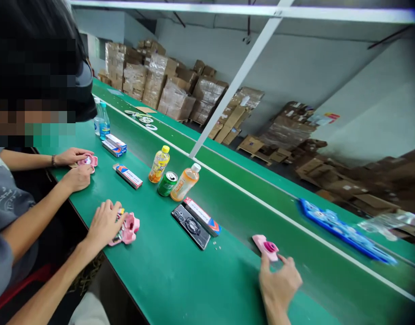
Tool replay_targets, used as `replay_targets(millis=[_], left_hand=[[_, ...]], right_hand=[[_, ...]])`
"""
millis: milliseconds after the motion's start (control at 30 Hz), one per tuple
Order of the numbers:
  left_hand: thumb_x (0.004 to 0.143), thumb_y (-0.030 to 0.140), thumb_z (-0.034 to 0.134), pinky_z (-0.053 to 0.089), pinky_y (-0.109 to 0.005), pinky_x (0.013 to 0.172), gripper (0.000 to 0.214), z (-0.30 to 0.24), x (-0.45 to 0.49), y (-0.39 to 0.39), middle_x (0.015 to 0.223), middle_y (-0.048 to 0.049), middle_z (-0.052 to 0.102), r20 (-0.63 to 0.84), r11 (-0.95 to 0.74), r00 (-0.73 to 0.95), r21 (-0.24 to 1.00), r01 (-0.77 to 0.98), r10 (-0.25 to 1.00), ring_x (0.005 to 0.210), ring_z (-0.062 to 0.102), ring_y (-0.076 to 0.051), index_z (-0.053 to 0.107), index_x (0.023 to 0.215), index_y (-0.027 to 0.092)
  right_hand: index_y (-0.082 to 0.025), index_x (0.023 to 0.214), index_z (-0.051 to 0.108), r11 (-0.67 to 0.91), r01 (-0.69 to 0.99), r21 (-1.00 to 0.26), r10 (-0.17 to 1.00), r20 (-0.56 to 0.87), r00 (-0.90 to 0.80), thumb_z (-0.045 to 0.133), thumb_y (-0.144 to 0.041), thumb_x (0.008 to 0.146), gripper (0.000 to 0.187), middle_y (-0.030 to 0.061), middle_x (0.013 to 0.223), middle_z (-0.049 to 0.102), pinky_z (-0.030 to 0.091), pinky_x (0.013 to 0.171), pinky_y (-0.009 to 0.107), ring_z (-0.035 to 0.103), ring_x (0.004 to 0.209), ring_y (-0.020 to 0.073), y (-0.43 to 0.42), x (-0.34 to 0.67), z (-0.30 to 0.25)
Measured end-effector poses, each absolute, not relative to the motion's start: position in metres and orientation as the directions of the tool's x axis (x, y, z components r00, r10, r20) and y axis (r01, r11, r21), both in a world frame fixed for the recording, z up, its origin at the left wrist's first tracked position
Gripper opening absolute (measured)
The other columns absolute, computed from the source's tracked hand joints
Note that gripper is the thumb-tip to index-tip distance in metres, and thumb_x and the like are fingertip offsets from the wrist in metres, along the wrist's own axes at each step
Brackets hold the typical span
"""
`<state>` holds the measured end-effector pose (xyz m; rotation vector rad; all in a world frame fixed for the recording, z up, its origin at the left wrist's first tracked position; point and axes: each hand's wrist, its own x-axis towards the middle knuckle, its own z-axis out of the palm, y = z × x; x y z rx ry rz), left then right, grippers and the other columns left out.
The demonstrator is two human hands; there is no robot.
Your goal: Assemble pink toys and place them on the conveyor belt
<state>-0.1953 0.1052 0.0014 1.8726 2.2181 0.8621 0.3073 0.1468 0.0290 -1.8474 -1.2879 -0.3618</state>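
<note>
Pink plastic piece [265, 246] lies on the green conveyor belt [228, 289], your right hand [278, 280] at its lower edge, fingers touching, though you cannot tell whether they grip; in the head view, your left hand [104, 223] curls closed over a second pink piece [128, 230]; a careless sweep of it could scatter the small white beads [214, 244] beside the black phone case [190, 225].

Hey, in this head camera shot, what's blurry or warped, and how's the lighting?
In the head view, the blue tray is smeared with blur, and the clear plastic beside it is soft too; wide-angle distortion bends the green belt; the seated person's head is pixelated; lighting is fairly even, with soft shadows, and the corners darken.
</note>
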Motion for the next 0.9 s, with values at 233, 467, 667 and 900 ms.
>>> replay_targets(millis=[233, 467, 667, 900], left_hand=[[0.101, 0.029, 0.042, 0.047, -0.044, 0.087, 0.019, -0.001, -0.083, 0.077, 0.094, -0.0101, 0.064, 0.147, -0.010, -0.111, 0.648, 0.761, 0.983, 0.092, 0.061, -0.029, 0.059, 0.100, 0.020], [0.102, 0.021, 0.037, 0.050, -0.032, 0.095, 0.016, 0.000, -0.043, 0.048, 0.110, -0.0086, 0.063, 0.078, -0.115, 0.120, 0.935, 0.335, 0.990, 0.106, 0.062, -0.020, 0.053, 0.106, 0.022], [0.099, 0.022, 0.045, 0.047, -0.034, 0.097, 0.018, 0.007, -0.075, 0.041, 0.106, -0.0065, 0.062, 0.172, -0.185, 0.225, 0.982, 0.040, 0.959, 0.104, 0.061, -0.020, 0.062, 0.097, 0.020], [0.074, 0.042, 0.085, 0.053, -0.030, 0.082, 0.044, -0.013, -0.054, 0.053, 0.094, -0.0037, 0.070, -0.208, 0.149, -0.029, 0.781, -0.607, 0.978, 0.088, 0.069, -0.019, 0.058, 0.102, 0.021]], right_hand=[[-0.023, 0.131, 0.061, 0.147, 0.533, -0.833, 0.963, 0.243, 0.114, 0.058, -0.071, 0.084, 0.067, 0.0092, 0.107, 0.076, 0.058, 0.069, 0.037, 0.071, 0.076, 0.0253, 0.037, 0.151, -0.031], [-0.022, 0.108, 0.074, 0.002, 0.484, -0.875, 0.983, 0.090, 0.160, 0.059, -0.068, 0.089, 0.051, 0.0090, 0.108, 0.078, 0.064, 0.079, 0.036, 0.076, 0.093, 0.0292, 0.032, 0.144, -0.004], [-0.025, 0.122, 0.071, 0.293, 0.675, -0.677, 0.903, 0.428, 0.038, 0.060, -0.045, 0.096, 0.035, 0.0101, 0.117, 0.074, 0.060, 0.086, 0.039, 0.073, 0.096, 0.0274, 0.031, 0.110, 0.023], [-0.029, 0.104, 0.076, 0.310, 0.596, -0.741, 0.943, 0.320, -0.092, 0.056, -0.040, 0.100, 0.023, 0.0049, 0.101, 0.076, 0.059, 0.085, 0.035, 0.073, 0.093, 0.0245, 0.048, 0.071, 0.012]])
